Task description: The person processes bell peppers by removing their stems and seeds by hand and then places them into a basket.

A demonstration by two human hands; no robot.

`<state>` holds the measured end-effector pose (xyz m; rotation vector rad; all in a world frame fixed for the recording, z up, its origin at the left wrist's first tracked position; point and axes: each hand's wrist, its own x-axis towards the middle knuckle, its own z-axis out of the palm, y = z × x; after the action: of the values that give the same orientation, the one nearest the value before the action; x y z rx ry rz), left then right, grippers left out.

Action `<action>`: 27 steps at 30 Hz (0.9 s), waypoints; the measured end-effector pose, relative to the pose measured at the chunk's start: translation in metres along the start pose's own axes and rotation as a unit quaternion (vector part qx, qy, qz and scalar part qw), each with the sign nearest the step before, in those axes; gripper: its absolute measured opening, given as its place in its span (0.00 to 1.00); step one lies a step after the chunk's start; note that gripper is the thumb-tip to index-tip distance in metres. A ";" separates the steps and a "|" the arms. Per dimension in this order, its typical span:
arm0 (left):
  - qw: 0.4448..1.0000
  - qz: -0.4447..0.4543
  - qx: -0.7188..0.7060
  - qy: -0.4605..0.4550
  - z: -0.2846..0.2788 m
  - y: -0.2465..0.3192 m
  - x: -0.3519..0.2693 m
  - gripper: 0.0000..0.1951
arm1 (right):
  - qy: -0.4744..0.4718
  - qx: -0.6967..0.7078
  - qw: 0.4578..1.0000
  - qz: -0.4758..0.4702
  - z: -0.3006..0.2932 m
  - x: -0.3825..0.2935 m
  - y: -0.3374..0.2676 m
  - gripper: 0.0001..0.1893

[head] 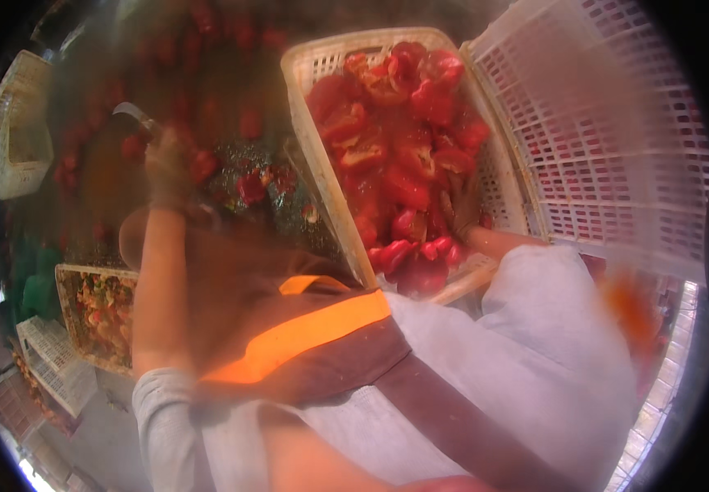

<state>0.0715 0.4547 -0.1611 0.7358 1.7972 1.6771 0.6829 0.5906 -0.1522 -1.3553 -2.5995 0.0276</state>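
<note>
My left hand (168,157) is raised over the blurred, dark work surface. It is closed around the handle of a knife with a short curved blade (131,111), which points up and left. My right hand (462,206) reaches into a pale plastic crate (320,166) at its right side. The crate is filled with cut, opened red bell peppers (406,184). The right hand's fingers lie against the peppers and are partly hidden among them; whether they grip one is unclear. A red pepper piece (251,187) rests on the wet surface between my left hand and the crate.
A white perforated crate (625,154) stands tilted against the filled crate's right side. At the left, a crate (65,320) holds pepper scraps (105,313). Farther up are white baskets (25,166), and red peppers lie blurred across the work surface. My brown apron (329,375) is close to the filled crate.
</note>
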 end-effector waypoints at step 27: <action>0.944 -0.223 -0.219 0.108 0.024 0.089 -0.057 0.08 | 0.011 0.016 0.992 -0.124 0.045 0.249 -0.122 0.26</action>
<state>0.1297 0.4356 -0.0713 -0.0512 1.4914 1.7878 0.4371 0.7258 -0.1383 -1.0074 -2.7170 0.0152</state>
